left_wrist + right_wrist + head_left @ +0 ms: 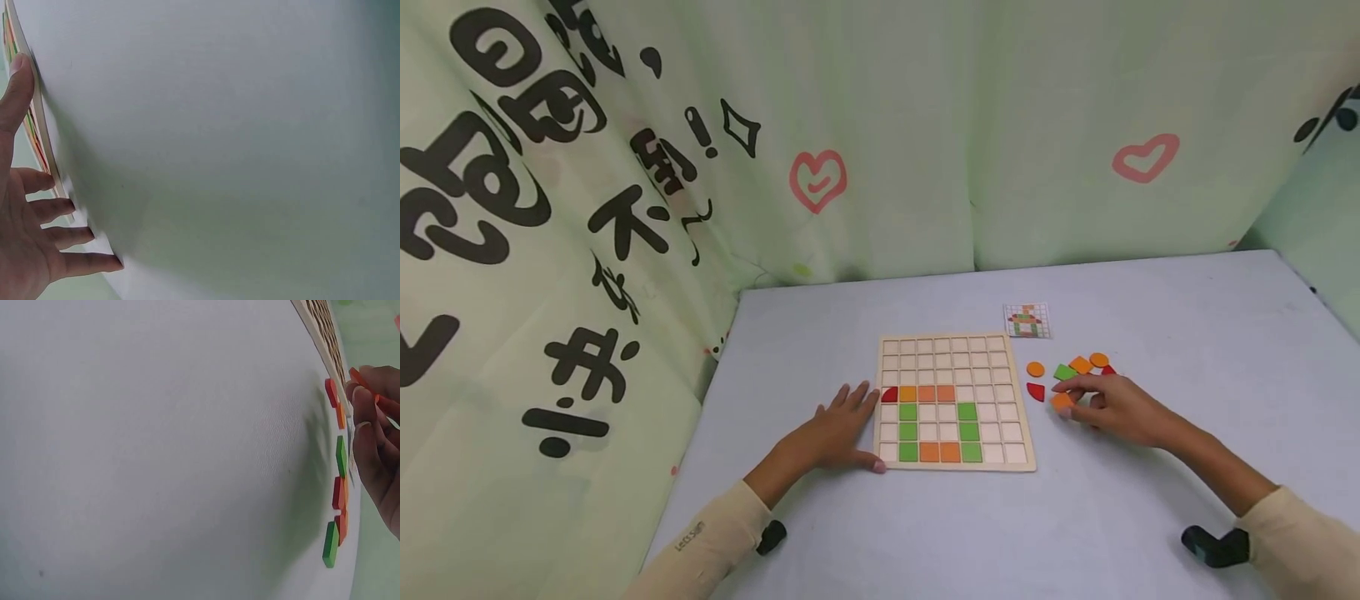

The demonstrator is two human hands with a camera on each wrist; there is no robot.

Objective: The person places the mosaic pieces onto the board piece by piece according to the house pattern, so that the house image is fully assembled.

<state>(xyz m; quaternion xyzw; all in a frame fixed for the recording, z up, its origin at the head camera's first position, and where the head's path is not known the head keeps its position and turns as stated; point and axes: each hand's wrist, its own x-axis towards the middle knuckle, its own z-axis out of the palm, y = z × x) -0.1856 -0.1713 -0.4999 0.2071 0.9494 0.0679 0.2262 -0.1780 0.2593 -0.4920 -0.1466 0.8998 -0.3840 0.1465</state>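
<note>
A wooden grid board [957, 467] lies flat on the table. Green squares stand in two columns of three, with two orange squares between them at the bottom; above runs a row with a red quarter-circle [890, 395] at its left end and several orange-toned squares. My left hand [838, 433] has its fingers spread along the board's left edge, the thumb at the lower left corner. To the right of the board, my right hand [1116, 408] pinches an orange square tile [1063, 402] between thumb and fingers, lifted off the table in the right wrist view.
Loose pieces lie right of the board: an orange circle [1036, 369], a red quarter-circle piece [1036, 392], a green tile [1064, 372], an orange tile [1080, 365] and another orange circle [1099, 360]. Behind the board's right corner lies a pattern card [1028, 320]. A curtain [895, 167] hangs behind.
</note>
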